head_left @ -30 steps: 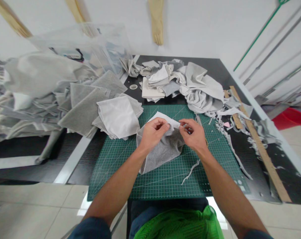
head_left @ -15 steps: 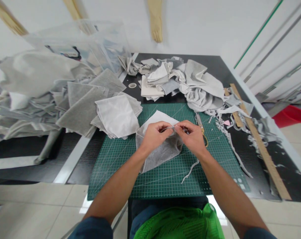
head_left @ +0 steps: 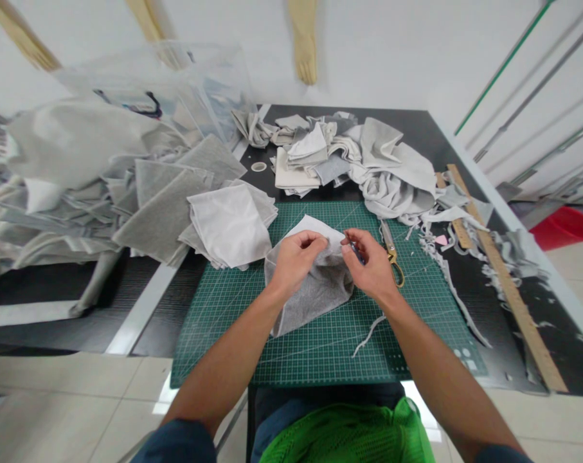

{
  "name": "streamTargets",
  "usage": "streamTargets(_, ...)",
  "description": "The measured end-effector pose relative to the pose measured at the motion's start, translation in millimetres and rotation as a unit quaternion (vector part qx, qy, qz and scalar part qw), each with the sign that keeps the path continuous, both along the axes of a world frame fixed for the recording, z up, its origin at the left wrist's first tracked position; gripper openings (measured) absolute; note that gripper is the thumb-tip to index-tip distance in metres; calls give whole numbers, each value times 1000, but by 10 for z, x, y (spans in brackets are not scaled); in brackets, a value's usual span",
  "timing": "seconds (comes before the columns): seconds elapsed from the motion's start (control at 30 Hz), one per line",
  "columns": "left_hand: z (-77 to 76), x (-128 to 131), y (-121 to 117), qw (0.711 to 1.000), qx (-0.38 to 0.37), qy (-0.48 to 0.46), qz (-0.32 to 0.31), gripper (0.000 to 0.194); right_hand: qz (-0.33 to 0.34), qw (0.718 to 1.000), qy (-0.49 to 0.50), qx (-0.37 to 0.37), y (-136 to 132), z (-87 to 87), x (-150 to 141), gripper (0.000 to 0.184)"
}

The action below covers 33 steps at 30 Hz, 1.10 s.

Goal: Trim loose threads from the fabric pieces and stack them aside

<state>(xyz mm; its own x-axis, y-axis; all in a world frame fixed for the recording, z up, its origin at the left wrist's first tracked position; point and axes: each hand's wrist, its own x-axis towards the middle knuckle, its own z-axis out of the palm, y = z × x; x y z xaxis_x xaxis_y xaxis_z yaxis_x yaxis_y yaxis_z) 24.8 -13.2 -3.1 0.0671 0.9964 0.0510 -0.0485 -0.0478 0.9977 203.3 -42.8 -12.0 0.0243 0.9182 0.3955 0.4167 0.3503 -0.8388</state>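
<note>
A grey fabric piece [head_left: 315, 292] with a white lining lies bunched on the green cutting mat [head_left: 233, 321]. My left hand [head_left: 294, 260] pinches its upper edge with curled fingers. My right hand [head_left: 371, 263] is closed just to the right of that edge, fingers pinched on a small dark thing I cannot make out. Gold-handled scissors [head_left: 391, 247] lie on the mat right beside my right hand.
A stack of grey and white fabric squares [head_left: 224, 222] sits left of the mat, a heap of cloth [head_left: 368, 161] behind it. A long wooden ruler [head_left: 508, 283] lies along the right side. Fabric strips [head_left: 368, 334] are scattered about. A red bucket [head_left: 564, 225] stands on the floor.
My hands met over the fabric's top edge half a second ago, then parted slightly. The scissors, earlier hidden by my right hand, now show.
</note>
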Motion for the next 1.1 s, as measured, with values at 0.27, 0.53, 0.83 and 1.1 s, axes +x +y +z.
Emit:
streamTargets(0.27,0,-18,-3,1000,6,-2,5,15,-24,989,-103,102,-40,53,-93,24)
streamTargets(0.53,22,16,-39,1000,6,-7,-18,13,-35,989,-91,114,-36,-4,-105,23)
streamTargets(0.83,37,27,-55,999,2,12,-45,14,-38,994,-71,70,-64,36,-117,22)
streamTargets(1.1,48,32,-60,998,2,4,-66,14,-30,996,-57,67,-71,54,-128,20)
